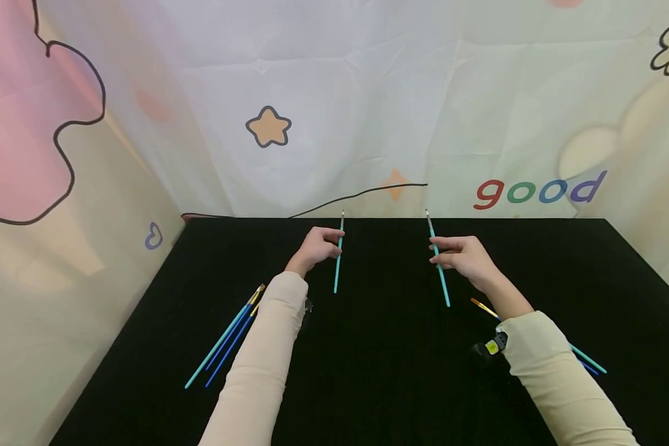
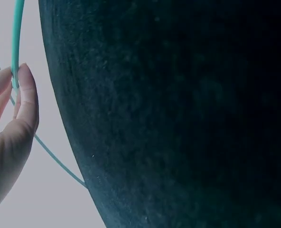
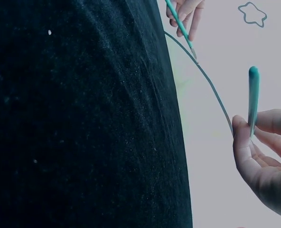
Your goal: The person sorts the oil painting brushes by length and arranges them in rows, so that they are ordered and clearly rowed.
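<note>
Left of centre, my left hand [image 1: 319,246] pinches a turquoise paintbrush [image 1: 337,271] between thumb and fingers, its pale bristle end pointing up and away. The left wrist view has that hand [image 2: 17,118] at its left edge, with the turquoise handle [image 2: 17,38] rising from the fingertips. My right hand [image 1: 464,255] pinches a second turquoise paintbrush [image 1: 443,286], bristle end up and tilted leftward. In the right wrist view this brush's handle [image 3: 253,95] points toward the camera, held by the right hand [image 3: 268,166]; the left hand [image 3: 188,12] with its brush shows at the top.
Several blue and turquoise brushes [image 1: 223,344] lie on the black table [image 1: 379,371] beside the left sleeve, which covers part of them. More brushes [image 1: 588,358] lie partly under the right forearm. A printed backdrop cloth [image 1: 345,111] hangs behind the table's far edge.
</note>
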A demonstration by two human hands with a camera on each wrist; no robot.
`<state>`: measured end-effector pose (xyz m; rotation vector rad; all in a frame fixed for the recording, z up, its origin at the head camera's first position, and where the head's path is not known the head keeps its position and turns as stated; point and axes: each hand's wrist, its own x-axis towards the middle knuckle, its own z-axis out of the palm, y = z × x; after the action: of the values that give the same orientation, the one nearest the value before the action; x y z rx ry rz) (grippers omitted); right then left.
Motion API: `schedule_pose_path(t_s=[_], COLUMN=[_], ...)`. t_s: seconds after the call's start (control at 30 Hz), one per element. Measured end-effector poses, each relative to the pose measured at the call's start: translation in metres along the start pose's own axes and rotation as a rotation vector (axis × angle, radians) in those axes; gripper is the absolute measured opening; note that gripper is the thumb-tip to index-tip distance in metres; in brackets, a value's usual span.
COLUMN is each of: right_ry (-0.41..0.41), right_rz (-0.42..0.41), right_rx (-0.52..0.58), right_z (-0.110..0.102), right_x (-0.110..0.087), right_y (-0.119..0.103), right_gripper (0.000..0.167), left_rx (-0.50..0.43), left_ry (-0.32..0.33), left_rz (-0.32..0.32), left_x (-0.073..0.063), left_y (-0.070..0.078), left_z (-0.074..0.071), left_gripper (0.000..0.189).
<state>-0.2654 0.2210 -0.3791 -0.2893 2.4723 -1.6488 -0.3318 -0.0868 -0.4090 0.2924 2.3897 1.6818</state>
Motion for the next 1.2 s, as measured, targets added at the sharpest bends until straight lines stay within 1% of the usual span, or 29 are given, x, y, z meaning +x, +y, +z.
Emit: schedule_pose_path(t_s=[0.17, 0.3, 0.47, 0.63, 0.83, 0.97, 1.07, 1.2], right_ry=[-0.007, -0.01, -0.011, -0.007, -0.013, -0.021, -0.019, -0.028], right_rz=[-0.003, -0.001, 0.002, -0.005, -0.002, 0.007, 0.011, 0.01], right_rx=[0.005, 0.006, 0.008, 0.008, 0.021, 0.025, 0.026, 0.032], right_z=[-0.001, -0.001, 0.002, 0.004, 0.007, 0.009, 0.01, 0.012], right_x=[0.0, 0.001, 0.003, 0.006, 0.009, 0.01, 0.011, 0.012], right_y=[-0.001, 0.001, -0.001, -0.002, -0.001, -0.001, -0.001, -0.001], right_gripper=[0.042, 0.042, 0.041, 0.039, 0.039, 0.04, 0.04, 0.04], left_rx=[0.009, -0.003, 0.0, 0.016, 0.014, 0.031, 0.056, 0.127], left_ry=[0.006, 0.005, 0.002, -0.004, -0.021, -0.016, -0.018, -0.032], left_rz=[-0.033, -0.05, -0.076, -0.087, -0.102, -0.125, -0.125, -0.119], left_x=[0.004, 0.007, 0.009, 0.01, 0.011, 0.01, 0.01, 0.009], left_y=[0.0, -0.001, -0.002, -0.002, -0.003, -0.003, -0.003, -0.001], left_z=[0.004, 0.007, 0.008, 0.01, 0.015, 0.017, 0.017, 0.019], left_gripper=[0.044, 0.044, 0.042, 0.04, 0.041, 0.04, 0.041, 0.042])
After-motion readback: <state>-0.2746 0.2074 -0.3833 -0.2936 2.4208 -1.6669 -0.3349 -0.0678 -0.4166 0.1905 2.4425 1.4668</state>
